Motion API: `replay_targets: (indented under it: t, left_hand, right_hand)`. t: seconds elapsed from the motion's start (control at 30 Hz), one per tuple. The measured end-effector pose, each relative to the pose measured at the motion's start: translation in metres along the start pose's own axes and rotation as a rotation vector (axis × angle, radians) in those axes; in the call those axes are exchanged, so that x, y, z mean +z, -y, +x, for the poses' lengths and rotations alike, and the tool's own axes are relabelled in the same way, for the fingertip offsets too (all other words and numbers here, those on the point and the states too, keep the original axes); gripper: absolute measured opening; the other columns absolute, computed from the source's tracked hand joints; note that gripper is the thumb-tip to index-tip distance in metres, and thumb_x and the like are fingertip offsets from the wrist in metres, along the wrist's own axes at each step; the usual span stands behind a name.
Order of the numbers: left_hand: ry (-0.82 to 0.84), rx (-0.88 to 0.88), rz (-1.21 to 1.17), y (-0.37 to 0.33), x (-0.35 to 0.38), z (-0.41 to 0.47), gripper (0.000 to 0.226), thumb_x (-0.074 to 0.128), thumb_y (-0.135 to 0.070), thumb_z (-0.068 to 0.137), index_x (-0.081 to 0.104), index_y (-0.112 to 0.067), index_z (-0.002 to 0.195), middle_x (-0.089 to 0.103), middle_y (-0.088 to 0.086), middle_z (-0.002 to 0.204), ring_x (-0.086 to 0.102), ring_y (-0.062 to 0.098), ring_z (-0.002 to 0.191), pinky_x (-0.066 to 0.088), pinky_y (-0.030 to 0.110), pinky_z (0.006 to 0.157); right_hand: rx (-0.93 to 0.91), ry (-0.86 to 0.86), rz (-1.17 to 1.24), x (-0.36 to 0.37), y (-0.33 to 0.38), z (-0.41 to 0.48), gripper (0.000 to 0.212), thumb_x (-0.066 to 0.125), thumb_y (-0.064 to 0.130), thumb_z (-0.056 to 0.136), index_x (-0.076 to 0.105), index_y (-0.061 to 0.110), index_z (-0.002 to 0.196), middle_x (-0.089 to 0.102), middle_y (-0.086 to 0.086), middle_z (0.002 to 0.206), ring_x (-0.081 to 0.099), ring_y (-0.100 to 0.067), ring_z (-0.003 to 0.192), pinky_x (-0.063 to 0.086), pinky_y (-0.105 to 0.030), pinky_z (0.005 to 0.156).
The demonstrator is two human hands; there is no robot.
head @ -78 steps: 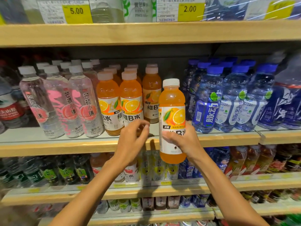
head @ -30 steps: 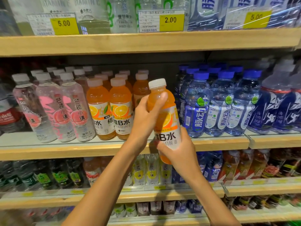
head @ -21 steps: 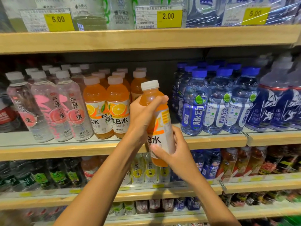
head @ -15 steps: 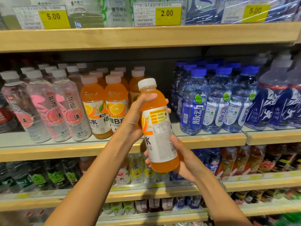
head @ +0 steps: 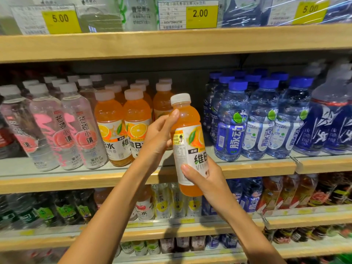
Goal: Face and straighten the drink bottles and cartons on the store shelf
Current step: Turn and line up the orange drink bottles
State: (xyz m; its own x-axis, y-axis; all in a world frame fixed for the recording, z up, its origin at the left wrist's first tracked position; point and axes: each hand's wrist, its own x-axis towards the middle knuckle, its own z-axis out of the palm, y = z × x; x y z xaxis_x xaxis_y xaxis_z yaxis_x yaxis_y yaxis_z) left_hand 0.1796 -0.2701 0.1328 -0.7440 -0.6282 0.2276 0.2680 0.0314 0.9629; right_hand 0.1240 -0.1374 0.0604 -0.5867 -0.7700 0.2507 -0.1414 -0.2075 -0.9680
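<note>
In the head view, the orange bottle (head: 187,130) sits near the middle of the picture, held off the middle shelf (head: 76,180) in front of its wooden lip. Its white cap leans slightly toward 11 o'clock and its base hangs below the lip line. The left grip (head: 158,138), a bare hand, comes in from 7 o'clock and holds the bottle's upper part from its 9 o'clock side: the thumb lies along the shoulder just below the cap, and the other fingers are hidden behind the bottle. The right grip (head: 205,180), also bare, comes in from 5 o'clock and wraps the lower half, with the thumb pressed across the white label. The label is turned partly aside, so a yellow printed panel shows at its 9 o'clock edge and the large lettering is cut off at the 3 o'clock edge. At the held bottle's 9 o'clock, matching orange bottles (head: 112,128) stand upright in rows on the shelf with their orange-slice labels facing out. Farther toward 9 o'clock stand clear bottles with pink labels (head: 82,130). At 3 o'clock is a block of blue-capped bottles (head: 234,122), upright and close together. At 12 o'clock the upper shelf (head: 171,40) carries a yellow price tag (head: 202,14) reading 2.00. Toward 6 o'clock, lower shelves hold more small bottles, too blurred to read.
</note>
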Motion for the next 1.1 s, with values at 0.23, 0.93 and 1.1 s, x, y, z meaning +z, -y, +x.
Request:
replay_targets:
  t: [0.23, 0.93, 1.1]
  left_hand:
    - [-0.163, 0.117, 0.08, -0.008, 0.027, -0.005, 0.032, 0.074, -0.049, 0.072, 0.064, -0.027, 0.093, 0.074, -0.004, 0.089, 0.071, 0.01, 0.084, 0.058, 0.03, 0.078]
    - [0.666, -0.255, -0.693, -0.01, -0.001, 0.018, 0.06, 0.089, -0.028, 0.048, 0.069, -0.007, 0.1, 0.068, 0.011, 0.094, 0.067, 0.024, 0.081, 0.056, 0.034, 0.077]
    - [0.493, -0.177, -0.424, -0.009, -0.008, 0.015, 0.063, 0.085, -0.047, 0.056, 0.073, -0.012, 0.107, 0.07, 0.014, 0.112, 0.068, 0.026, 0.101, 0.056, 0.037, 0.086]
  right_hand:
    - [-0.06, -0.188, -0.378, 0.007, -0.006, 0.001, 0.054, 0.067, 0.043, 0.081, 0.042, 0.026, 0.125, 0.06, 0.003, 0.107, 0.059, -0.016, 0.099, 0.051, -0.038, 0.082]
    - [0.131, 0.329, 0.101, -0.006, 0.024, 0.01, 0.056, 0.081, 0.038, 0.069, 0.056, 0.021, 0.116, 0.071, 0.002, 0.11, 0.067, -0.014, 0.103, 0.053, -0.024, 0.081]
    - [0.018, 0.152, 0.001, 0.003, 0.012, 0.01, 0.056, 0.073, 0.029, 0.073, 0.048, 0.016, 0.122, 0.069, 0.0, 0.111, 0.067, -0.011, 0.101, 0.053, -0.022, 0.079]
